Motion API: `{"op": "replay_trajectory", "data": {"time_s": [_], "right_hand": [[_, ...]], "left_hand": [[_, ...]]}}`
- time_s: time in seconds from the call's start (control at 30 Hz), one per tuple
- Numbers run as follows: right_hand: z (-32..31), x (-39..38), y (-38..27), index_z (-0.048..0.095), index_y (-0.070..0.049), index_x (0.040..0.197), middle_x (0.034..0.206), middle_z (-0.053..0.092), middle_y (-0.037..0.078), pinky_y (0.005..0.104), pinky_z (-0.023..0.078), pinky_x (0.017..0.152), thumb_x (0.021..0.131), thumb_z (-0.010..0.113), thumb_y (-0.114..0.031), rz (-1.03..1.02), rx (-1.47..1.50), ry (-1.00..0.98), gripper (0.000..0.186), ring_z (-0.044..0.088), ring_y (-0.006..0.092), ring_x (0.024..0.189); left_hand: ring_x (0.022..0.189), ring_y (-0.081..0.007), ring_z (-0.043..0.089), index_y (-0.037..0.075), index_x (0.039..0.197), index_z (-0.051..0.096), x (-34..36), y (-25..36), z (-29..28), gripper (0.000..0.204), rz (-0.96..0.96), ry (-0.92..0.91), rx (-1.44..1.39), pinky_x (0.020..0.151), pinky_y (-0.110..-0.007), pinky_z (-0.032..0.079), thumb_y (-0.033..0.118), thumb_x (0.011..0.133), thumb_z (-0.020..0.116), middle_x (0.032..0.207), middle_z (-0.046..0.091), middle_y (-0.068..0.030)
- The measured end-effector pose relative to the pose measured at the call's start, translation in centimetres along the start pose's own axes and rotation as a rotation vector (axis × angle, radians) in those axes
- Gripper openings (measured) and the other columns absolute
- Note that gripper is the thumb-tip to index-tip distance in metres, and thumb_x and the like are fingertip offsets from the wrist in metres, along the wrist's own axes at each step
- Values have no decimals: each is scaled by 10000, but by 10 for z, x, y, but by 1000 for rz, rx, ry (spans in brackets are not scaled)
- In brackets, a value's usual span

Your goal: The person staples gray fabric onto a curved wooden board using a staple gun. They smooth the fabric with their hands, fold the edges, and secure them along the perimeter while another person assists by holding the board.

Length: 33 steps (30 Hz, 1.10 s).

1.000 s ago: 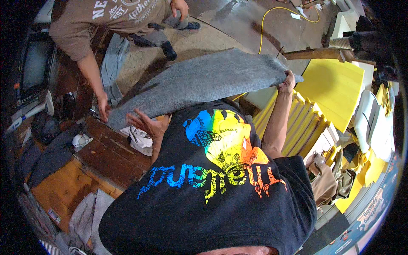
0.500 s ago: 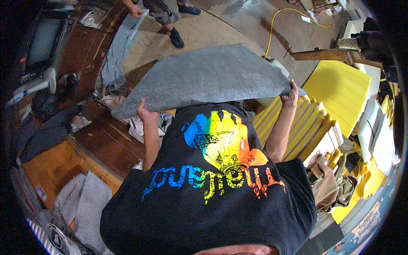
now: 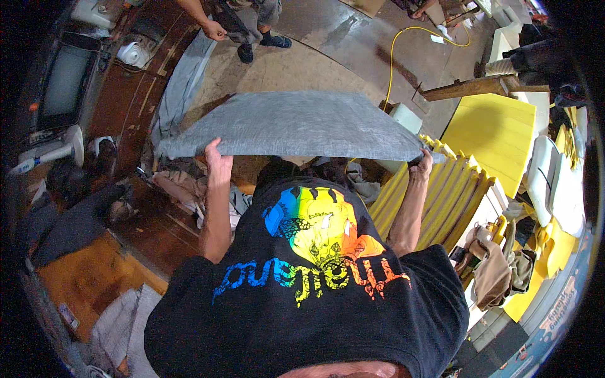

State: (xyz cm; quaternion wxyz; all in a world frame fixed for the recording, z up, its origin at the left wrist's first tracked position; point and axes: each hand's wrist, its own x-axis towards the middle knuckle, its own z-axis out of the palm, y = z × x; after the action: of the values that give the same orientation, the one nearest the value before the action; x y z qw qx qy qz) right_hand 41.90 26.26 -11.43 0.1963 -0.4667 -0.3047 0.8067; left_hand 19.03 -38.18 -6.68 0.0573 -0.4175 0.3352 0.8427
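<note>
I hold a grey, textured sheet of fabric or padded material (image 3: 296, 123) stretched across in front of my body, above my black shirt with a multicolour print. My left hand (image 3: 216, 157) grips its near edge toward the left end, thumb on top. My right hand (image 3: 422, 162) is closed on its right corner, beside a stack of yellow foam sheets (image 3: 435, 201). A co-worker's hand (image 3: 213, 28) is at the upper left, near a pale grey-blue length of cloth (image 3: 183, 94), away from the sheet I hold.
Yellow foam panel (image 3: 488, 138), white pieces (image 3: 558, 183) and brown cloths (image 3: 488, 271) at right; wooden beam (image 3: 466, 88) and yellow cord (image 3: 394, 44) beyond. A dark screen (image 3: 66, 79), wooden boards (image 3: 113, 277) and cloths lie left. Another person (image 3: 428, 12) is at the top.
The co-worker has let go of the sheet and moved back. My left hand, open a second ago, has closed on it. The sheet now lies more level, and my right hand is lower.
</note>
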Motion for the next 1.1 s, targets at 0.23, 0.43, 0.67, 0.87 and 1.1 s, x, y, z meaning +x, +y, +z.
{"op": "replay_trajectory", "data": {"time_s": [0.23, 0.43, 0.67, 0.87, 1.1], "right_hand": [[-26, -49, 23, 585, 62, 1305, 1302, 683, 242, 556, 571, 1039, 942, 481, -100, -48, 89, 160, 411, 681, 413, 1186], [-31, -90, 71, 558, 22, 1383, 1392, 642, 203, 566, 518, 1070, 942, 526, -160, 20, 137, 165, 478, 644, 403, 1237], [-23, -171, 111, 555, 0, 1427, 1432, 640, 155, 514, 485, 1128, 993, 599, -198, 191, 144, 148, 479, 625, 358, 1286], [-1, -234, 153, 550, -12, 1404, 1310, 688, 141, 491, 531, 1072, 957, 650, -165, 470, 136, 63, 483, 665, 341, 1189], [-45, -246, 223, 553, 1, 1377, 1296, 694, 149, 453, 582, 935, 1017, 587, -290, 596, -421, -192, 464, 702, 346, 1107]], "left_hand": [[1298, -398, 579, 29, 1385, 551, 59, -1, 74, 472, -63, -84, 154, 1118, -607, 465, 44, 913, 557, 1390, 603, -172], [1334, -383, 558, 48, 1448, 522, 112, 8, 81, 510, -53, -109, 197, 1131, -592, 453, 128, 947, 572, 1453, 577, -156], [1392, -373, 518, 67, 1507, 499, 61, -25, 69, 642, -75, -71, 182, 1192, -573, 391, 421, 999, 667, 1532, 544, -131], [1467, -413, 412, 140, 1674, 119, 53, -95, -34, 990, -141, 199, 345, 1160, -656, 386, 388, 956, 754, 1667, 320, -178], [1364, -385, 539, 97, 1499, 519, 60, -60, -50, 639, -230, 300, 351, 1168, -630, 385, 482, 1003, 642, 1518, 561, -130]]}}
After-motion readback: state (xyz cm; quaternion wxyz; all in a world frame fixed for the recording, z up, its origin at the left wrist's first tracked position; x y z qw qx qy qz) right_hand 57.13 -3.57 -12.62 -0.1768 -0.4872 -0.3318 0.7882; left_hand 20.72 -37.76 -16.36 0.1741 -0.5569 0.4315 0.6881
